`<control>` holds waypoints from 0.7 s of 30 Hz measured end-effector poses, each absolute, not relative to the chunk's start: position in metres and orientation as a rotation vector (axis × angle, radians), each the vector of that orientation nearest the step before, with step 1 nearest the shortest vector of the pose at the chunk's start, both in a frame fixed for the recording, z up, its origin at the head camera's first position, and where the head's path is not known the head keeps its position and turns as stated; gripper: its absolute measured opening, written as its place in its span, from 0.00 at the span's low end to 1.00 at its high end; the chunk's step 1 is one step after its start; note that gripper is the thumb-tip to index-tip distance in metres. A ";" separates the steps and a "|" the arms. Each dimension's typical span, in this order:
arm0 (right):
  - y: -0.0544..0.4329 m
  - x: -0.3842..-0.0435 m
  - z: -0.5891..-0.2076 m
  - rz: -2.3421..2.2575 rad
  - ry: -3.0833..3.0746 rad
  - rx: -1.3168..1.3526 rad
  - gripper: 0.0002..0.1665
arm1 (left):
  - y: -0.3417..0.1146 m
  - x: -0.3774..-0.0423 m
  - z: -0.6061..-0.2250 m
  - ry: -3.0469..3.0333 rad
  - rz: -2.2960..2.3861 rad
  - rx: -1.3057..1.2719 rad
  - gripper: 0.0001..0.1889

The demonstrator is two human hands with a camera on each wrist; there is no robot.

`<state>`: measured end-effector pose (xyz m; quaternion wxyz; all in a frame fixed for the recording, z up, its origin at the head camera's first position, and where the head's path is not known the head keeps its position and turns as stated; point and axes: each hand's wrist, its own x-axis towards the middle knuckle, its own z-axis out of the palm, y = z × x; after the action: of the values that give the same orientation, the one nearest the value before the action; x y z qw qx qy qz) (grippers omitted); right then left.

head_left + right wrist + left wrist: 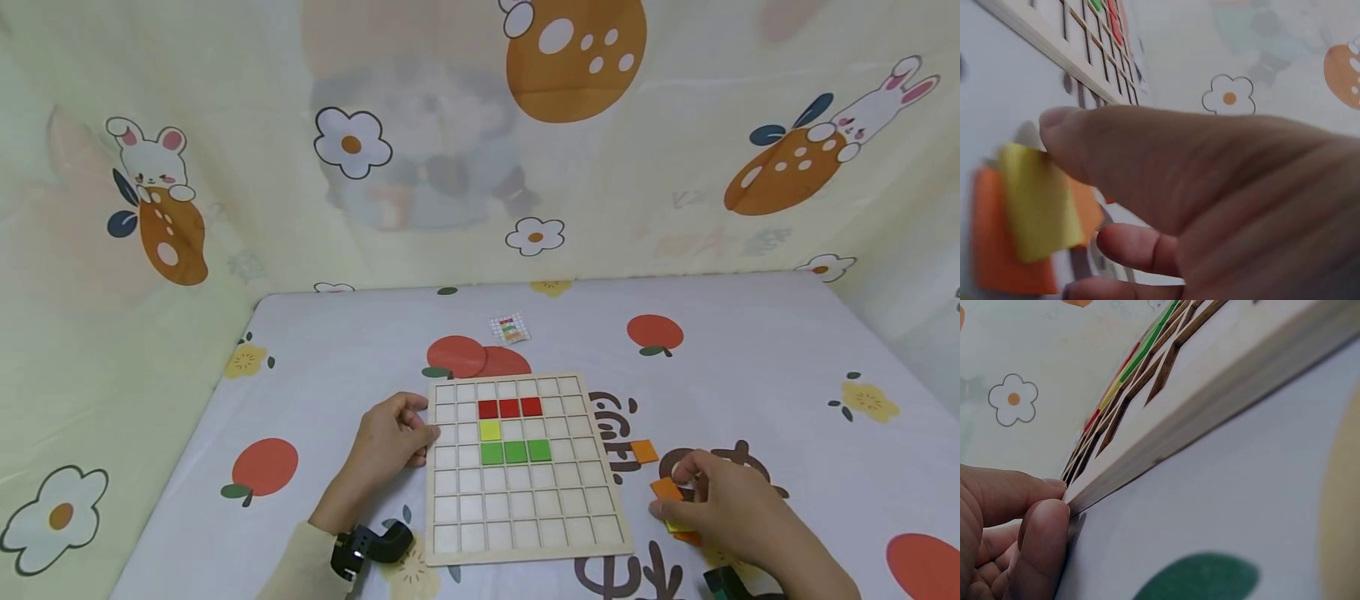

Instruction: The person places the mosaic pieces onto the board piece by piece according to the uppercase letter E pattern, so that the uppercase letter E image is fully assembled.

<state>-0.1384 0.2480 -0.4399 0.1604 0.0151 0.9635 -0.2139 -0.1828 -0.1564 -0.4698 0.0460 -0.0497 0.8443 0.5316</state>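
A wooden grid board (528, 552) lies flat on the table, with red tiles (509, 408), a yellow tile (490, 430) and green tiles (515, 452) set in its cells. My left hand (390, 433) pinches the board's left edge between thumb and finger, as the left wrist view also shows. To the right of the board, my right hand (731, 504) has thumb and finger at opposite sides of an orange tile (665, 488). Under that hand are a yellow tile (1041, 203) and another orange tile (1007, 244), partly covered and blurred.
One loose orange tile (644, 452) lies between the board and my right hand. Behind the board sits a small pattern card (510, 328) showing coloured squares on a grid. A printed cloth (337, 358) covers the table, and a patterned curtain (442, 250) hangs at the back.
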 end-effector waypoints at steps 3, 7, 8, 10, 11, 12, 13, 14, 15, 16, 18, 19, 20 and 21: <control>0.244 -0.131 -0.444 -0.616 2.764 0.070 0.33 | -0.157 -0.183 -0.471 2.584 1.618 -0.160 0.20; 0.239 -0.126 -0.446 -0.620 2.800 0.083 0.29 | -0.158 -0.182 -0.471 2.582 1.623 -0.165 0.20; 0.238 -0.126 -0.446 -0.622 2.807 0.078 0.27 | -0.158 -0.182 -0.471 2.580 1.625 -0.165 0.20; 0.237 -0.124 -0.445 -0.624 2.821 0.059 0.25 | -0.158 -0.182 -0.472 2.571 1.633 -0.166 0.20; 0.237 -0.123 -0.445 -0.626 2.823 0.050 0.24 | -0.158 -0.182 -0.472 2.566 1.637 -0.168 0.20; 0.237 -0.123 -0.445 -0.627 2.821 0.042 0.23 | -0.158 -0.182 -0.472 2.562 1.640 -0.166 0.20; 0.237 -0.122 -0.444 -0.629 2.816 0.036 0.22 | -0.158 -0.182 -0.471 2.557 1.642 -0.166 0.20; 0.237 -0.122 -0.444 -0.632 2.809 0.031 0.21 | -0.158 -0.182 -0.471 2.553 1.645 -0.167 0.20; 0.237 -0.121 -0.444 -0.634 2.803 0.028 0.21 | -0.158 -0.182 -0.471 2.550 1.646 -0.166 0.20; 0.237 -0.121 -0.444 -0.637 2.797 0.025 0.20 | -0.157 -0.182 -0.471 2.549 1.647 -0.166 0.20; 0.237 -0.120 -0.443 -0.641 2.787 0.021 0.18 | -0.157 -0.182 -0.470 2.547 1.649 -0.168 0.20; 0.237 -0.120 -0.442 -0.641 2.787 0.015 0.17 | -0.157 -0.183 -0.470 2.547 1.649 -0.169 0.20; 0.236 -0.120 -0.442 -0.641 2.790 0.010 0.17 | -0.157 -0.183 -0.469 2.546 1.650 -0.171 0.20; 0.235 -0.119 -0.440 -0.641 2.794 0.008 0.16 | -0.157 -0.183 -0.469 2.546 1.649 -0.171 0.20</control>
<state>-0.1194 0.2354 -0.4403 0.1372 0.0027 0.9654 -0.2216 -0.1825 -0.1571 -0.4689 0.0516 -0.0563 0.8368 0.5421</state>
